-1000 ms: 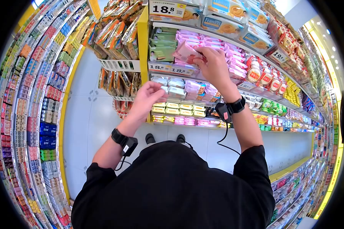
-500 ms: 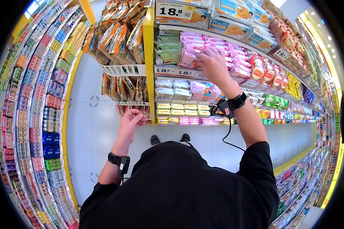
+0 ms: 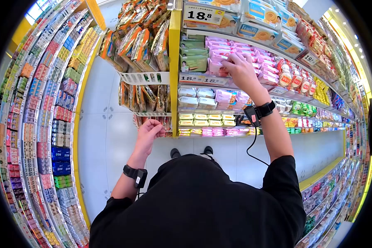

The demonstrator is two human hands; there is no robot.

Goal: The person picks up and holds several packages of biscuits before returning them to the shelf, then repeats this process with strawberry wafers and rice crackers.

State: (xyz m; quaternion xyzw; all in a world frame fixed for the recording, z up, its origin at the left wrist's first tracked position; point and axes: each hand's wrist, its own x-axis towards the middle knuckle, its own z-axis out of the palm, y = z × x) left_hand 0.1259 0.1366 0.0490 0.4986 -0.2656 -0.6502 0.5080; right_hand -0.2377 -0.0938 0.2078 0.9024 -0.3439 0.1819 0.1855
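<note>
My right hand (image 3: 242, 73) reaches to the upper shelf, its fingers closed at the right side of a pink snack packet (image 3: 217, 67) at the front of a pink stack. The fingertips are partly hidden. Green snack packets (image 3: 194, 63) lie just left of the pink ones. My left hand (image 3: 149, 133) hangs lower, in front of the bottom of the side rack, fingers curled together with nothing visible in them. Each wrist wears a black band with a small device; the right wrist device (image 3: 251, 115) trails a cable.
A white rack (image 3: 146, 77) of orange-and-brown bagged goods adjoins the yellow shelf post (image 3: 174, 70). White-and-blue packets (image 3: 256, 31) fill the shelf above. Price labels (image 3: 203, 79) line the shelf edge. A long stocked shelf (image 3: 62, 136) runs along the left, across the tiled floor (image 3: 97, 124).
The whole scene has shifted slightly to the right in view. My right hand stays at the pink packet, and my left hand keeps its curled pose near the rack.
</note>
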